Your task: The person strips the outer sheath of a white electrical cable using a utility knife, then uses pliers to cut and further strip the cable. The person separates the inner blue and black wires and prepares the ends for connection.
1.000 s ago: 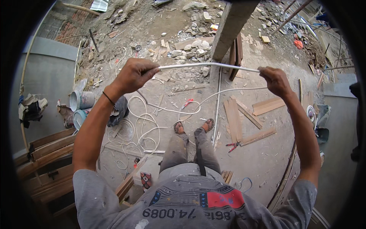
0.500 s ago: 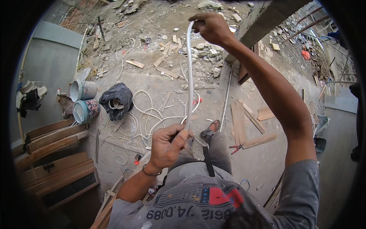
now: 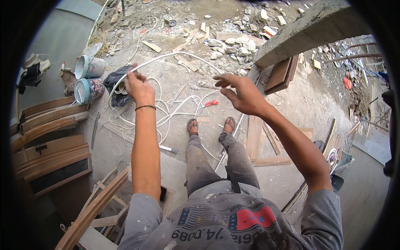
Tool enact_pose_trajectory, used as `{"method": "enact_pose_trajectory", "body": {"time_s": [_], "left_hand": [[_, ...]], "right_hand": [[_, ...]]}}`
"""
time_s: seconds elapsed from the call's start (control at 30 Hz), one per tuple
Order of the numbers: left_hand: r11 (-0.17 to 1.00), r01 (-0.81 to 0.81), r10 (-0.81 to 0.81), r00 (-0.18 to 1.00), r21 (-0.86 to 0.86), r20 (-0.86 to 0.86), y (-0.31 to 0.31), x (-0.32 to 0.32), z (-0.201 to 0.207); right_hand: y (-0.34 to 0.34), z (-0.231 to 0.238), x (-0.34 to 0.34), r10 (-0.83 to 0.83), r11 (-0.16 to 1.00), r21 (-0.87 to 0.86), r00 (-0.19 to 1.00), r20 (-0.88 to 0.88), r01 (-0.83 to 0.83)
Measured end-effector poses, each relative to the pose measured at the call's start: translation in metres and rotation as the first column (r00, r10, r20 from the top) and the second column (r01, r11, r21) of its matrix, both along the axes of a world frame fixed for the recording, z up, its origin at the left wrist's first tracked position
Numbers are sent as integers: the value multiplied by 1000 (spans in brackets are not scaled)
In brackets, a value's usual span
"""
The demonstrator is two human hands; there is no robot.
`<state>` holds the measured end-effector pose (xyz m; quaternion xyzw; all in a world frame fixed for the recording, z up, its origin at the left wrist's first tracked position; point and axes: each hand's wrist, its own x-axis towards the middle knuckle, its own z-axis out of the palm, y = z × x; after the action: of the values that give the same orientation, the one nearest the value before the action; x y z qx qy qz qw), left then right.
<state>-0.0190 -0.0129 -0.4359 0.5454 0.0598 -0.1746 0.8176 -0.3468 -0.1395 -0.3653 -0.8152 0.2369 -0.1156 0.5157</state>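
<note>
Cable (image 3: 177,53), white: arched from left hand toward right. Left hand (image 3: 140,88): closed on the cable, which passes through its fingers. Right hand (image 3: 241,95): thumb and fingers parted, fingertips beside the cable's right end of arch; contact unclear. Bag (image 3: 114,77), black: behind the cable's left stretch. Red tool (image 3: 211,103): below the cable's arch.

Two buckets (image 3: 90,90) stand left of the cable (image 3: 177,53), with boards (image 3: 253,139) to its right.
</note>
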Motion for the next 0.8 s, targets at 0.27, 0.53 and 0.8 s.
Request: {"method": "enact_pose_trajectory", "body": {"time_s": [0.27, 0.53, 0.8], "left_hand": [[949, -76, 44, 993, -307, -108, 19, -38, 59], [992, 75, -96, 970, -97, -225, 7, -220, 65], [519, -406, -467, 604, 753, 647, 62, -176, 80]], "right_hand": [[61, -59, -8, 1, 879, 472, 989, -147, 69], [61, -22, 83, -496, 102, 971, 857, -140, 218], [41, 5, 93, -299, 519, 789, 935, -192, 328]]}}
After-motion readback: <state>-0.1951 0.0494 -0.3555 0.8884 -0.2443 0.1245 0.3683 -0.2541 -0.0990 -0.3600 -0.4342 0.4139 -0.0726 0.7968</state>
